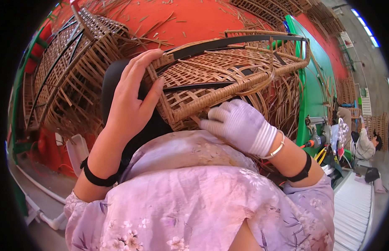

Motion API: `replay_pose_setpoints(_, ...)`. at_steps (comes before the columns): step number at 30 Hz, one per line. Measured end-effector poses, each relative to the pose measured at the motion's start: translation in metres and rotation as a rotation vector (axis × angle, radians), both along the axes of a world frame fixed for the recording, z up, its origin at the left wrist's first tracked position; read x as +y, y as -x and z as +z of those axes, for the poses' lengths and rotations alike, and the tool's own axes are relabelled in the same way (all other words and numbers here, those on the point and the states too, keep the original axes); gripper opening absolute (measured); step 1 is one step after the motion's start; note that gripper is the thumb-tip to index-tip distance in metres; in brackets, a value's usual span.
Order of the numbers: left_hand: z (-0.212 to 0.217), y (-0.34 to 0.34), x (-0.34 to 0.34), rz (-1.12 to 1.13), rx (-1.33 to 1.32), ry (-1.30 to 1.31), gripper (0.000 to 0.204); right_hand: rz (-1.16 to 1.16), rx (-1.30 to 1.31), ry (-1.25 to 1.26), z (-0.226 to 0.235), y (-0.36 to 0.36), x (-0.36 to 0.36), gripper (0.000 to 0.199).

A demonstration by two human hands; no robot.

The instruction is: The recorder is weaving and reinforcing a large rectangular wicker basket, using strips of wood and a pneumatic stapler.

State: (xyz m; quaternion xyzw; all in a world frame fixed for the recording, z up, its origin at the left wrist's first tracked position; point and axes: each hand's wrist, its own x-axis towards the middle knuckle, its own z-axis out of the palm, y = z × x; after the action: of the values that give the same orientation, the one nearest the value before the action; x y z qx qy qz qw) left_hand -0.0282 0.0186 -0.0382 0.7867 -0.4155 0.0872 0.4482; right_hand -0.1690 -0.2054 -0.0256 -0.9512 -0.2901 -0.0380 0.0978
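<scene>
A woven wicker piece [190,75] with a wrapped brown rim and black metal bars lies tilted before my lap. My bare left hand [133,90] clasps its left end, with the fingers over the upper corner and the thumb on the near side. Beneath the near rim is my right hand [240,125], in a white knit glove. Its fingers curl in against the underside, and what they hold, if anything, is hidden. Loose wicker strands [282,98] hang down from the piece at the right.
Another unfinished wicker basket [73,71] stands at the left. Cut strips [161,29] litter the red surface. A green panel [314,79] rises at the right, beside tools [318,140] and a white ribbed surface [351,209]. Farther right, a person [364,144] sits near other wicker pieces.
</scene>
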Motion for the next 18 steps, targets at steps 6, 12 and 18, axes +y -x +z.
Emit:
replay_pose_setpoints(6, -0.003, -0.002, 0.003, -0.038, 0.075, 0.012, 0.043, 0.030, -0.026, 0.012, -0.014, -0.011, 0.002, 0.026)
replay_pose_setpoints(12, -0.010, -0.004, 0.009, 0.022, 0.159, 0.028, 0.048, 0.051, -0.085, -0.377, -0.005, -0.024, 0.007, 0.025)
replay_pose_setpoints(18, -0.013, -0.005, 0.009, 0.030, 0.127, 0.074, 0.048, -0.165, 0.203, -0.805, 0.022, -0.067, 0.035, 0.012)
